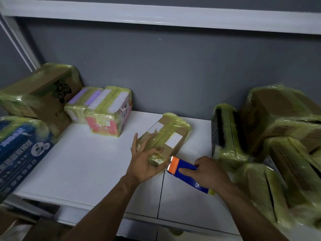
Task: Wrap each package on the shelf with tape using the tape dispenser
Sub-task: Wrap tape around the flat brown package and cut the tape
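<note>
**A:** First item?

**B:** Small brown cardboard package banded in yellow-green tape (166, 134). It sits mid-way along the white shelf (86, 162), between the front edge and the back. Its long axis runs near-left to far-right.

**A:** Contact?

**B:** Left hand (144, 160), fingers spread, pressing on the package's near end.

**A:** Tool?

**B:** Blue plastic tape dispenser with orange toothed head (185, 173), clasped around its body by the right hand (210, 173). The head touches the package's near end, just right of the left hand.

**A:** Bearing for the next pull?

**B:** Probably along the long axis, toward the back right. The right hand is lined up for that, and the left steadies.
</note>
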{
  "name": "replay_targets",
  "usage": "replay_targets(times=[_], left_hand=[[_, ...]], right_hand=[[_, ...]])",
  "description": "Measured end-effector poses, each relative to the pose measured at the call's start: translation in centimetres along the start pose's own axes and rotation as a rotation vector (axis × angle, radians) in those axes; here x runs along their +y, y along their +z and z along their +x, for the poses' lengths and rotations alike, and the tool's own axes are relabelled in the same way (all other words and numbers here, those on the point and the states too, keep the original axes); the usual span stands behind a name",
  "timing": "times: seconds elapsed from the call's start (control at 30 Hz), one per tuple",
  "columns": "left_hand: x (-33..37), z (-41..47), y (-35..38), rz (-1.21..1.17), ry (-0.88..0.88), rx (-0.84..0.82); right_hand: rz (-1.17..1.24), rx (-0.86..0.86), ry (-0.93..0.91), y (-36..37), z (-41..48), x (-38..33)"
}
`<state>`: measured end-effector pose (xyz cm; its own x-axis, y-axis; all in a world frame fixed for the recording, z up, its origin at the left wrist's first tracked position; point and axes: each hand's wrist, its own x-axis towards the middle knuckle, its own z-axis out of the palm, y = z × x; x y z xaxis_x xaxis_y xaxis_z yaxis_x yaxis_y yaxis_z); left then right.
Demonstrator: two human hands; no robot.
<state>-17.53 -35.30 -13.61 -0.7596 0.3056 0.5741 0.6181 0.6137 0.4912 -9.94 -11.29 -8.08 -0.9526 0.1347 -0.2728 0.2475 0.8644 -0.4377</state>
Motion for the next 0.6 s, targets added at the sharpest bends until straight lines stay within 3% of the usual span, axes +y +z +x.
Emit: replay_targets(times=[0.1, 0.27, 0.6], left_hand=[[-0.4, 0.1, 0.0, -0.062, -0.006, -0.032], [-1.2, -0.1, -0.3, -0.106, -0.177, -0.142], [-1.6, -0.1, 0.4, -0.09, -0.182, -0.095]], right_hand=[[-0.034, 0.039, -0.005, 0.3, 0.2, -0.5], [-0.074, 0.075, -0.003, 0.9, 0.3, -0.9], [-0.114, 0.171, 0.019, 1.9, -0.2, -1.4]])
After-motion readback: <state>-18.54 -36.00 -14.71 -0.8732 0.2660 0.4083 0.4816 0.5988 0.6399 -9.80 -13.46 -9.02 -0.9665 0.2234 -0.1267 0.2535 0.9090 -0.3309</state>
